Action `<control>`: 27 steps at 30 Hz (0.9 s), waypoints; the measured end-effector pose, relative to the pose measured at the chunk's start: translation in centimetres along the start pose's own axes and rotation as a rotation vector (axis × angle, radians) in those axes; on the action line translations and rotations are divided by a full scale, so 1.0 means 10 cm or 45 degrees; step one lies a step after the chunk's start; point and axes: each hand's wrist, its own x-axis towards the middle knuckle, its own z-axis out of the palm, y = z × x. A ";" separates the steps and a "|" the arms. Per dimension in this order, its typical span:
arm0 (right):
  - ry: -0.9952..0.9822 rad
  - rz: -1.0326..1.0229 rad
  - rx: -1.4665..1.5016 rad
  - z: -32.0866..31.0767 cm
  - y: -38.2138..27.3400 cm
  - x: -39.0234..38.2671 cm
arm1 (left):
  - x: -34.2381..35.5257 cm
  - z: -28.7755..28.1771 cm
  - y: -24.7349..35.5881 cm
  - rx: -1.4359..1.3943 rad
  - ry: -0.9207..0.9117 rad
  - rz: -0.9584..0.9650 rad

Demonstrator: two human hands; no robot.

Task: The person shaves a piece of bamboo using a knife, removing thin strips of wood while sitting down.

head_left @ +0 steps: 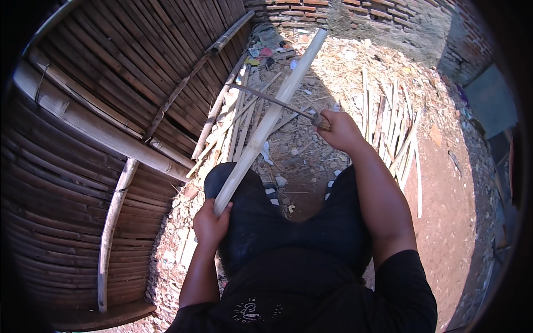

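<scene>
The front of the black shirt (311,283) bore a small pale print (250,309), a line emblem with short dashes around it, a curved row of tiny letter-like marks along its lower left and fainter specks to its right. The marks were too small to read surely. Any print on the pink scrap (266,52) near the brick wall (383,14) was also too small to tell.

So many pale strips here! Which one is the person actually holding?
The long, broad strip slanting up from the left hand, with the knife blade crossing it. It alone is gripped; the narrower strips lie on the ground to either side.
</scene>
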 end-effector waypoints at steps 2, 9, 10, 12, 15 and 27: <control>0.002 -0.082 0.017 0.03 -0.07 -0.05 | 0.01 0.00 0.00 -0.013 -0.017 -0.006; -0.253 -0.471 -0.210 0.21 -0.37 -0.07 | 0.01 -0.03 -0.01 0.008 -0.028 -0.017; -0.247 -0.460 -0.218 0.19 -0.35 -0.06 | 0.00 -0.04 0.00 0.009 -0.025 -0.021; -0.182 -0.371 -0.199 0.16 -0.27 -0.04 | 0.00 -0.03 0.02 0.007 -0.007 -0.014; -0.027 -0.145 -0.115 0.10 -0.08 0.00 | 0.00 -0.02 0.03 0.015 0.014 0.013; -0.175 -0.476 -0.251 0.25 -0.34 -0.07 | -0.01 -0.04 0.02 0.022 0.005 0.013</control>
